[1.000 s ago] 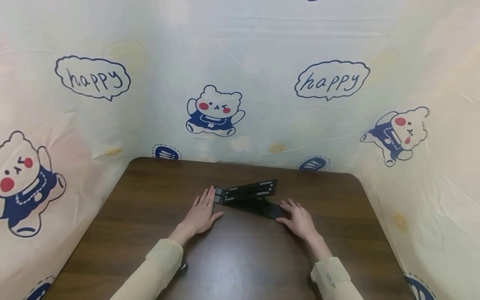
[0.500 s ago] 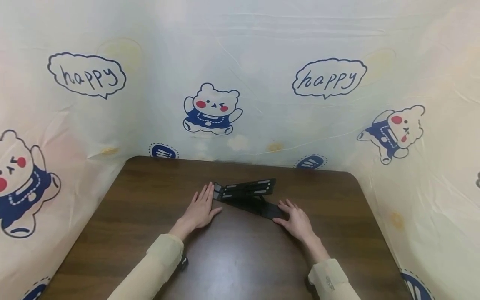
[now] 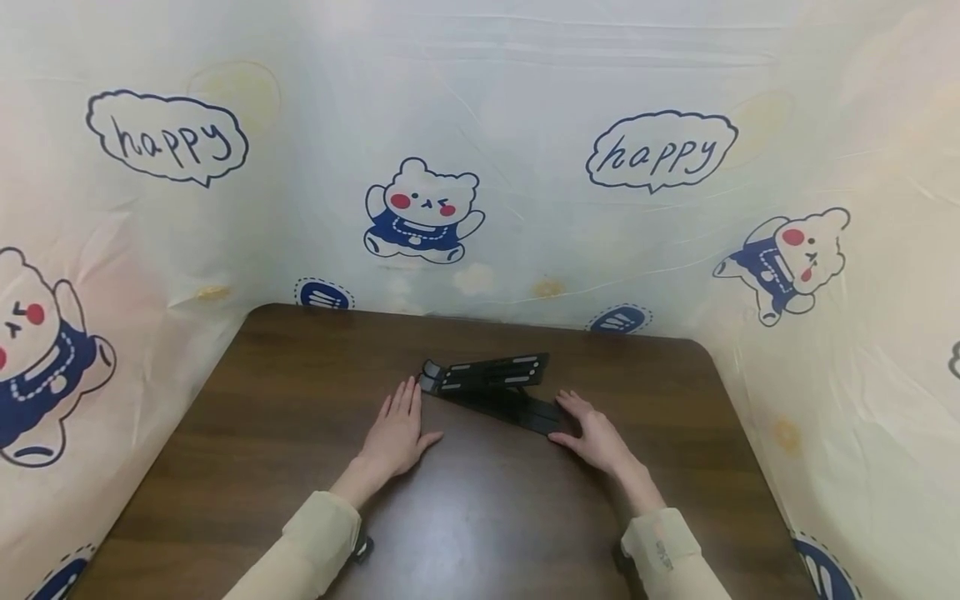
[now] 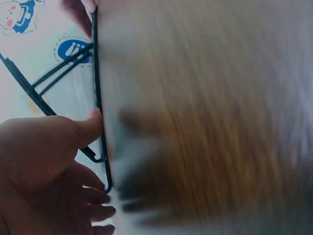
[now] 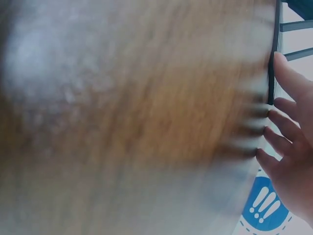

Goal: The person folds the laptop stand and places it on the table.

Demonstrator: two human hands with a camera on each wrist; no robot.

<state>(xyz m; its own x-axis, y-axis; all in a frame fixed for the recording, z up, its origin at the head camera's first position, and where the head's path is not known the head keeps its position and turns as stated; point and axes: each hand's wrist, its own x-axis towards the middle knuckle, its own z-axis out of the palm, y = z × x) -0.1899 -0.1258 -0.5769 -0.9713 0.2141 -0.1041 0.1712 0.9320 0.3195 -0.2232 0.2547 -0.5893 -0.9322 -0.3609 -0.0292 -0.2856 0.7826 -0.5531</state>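
Before printed sheeting (image 3: 540, 92), a brown table (image 3: 487, 508) bears a stand (image 3: 495, 375).

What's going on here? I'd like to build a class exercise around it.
A person has both hands at a black folding stand on a wooden table. The left hand, fingers straight, is at its left end; the right hand is at its right. The upper frame slopes up above the base.

stand (image 3: 491, 375): black and grey | table (image 3: 480, 500): dark-brown woodgrain | backdrop (image 3: 540, 75): pale, blue-and-red bears (image 3: 420, 218) | sleeves (image 3: 300, 546): cream
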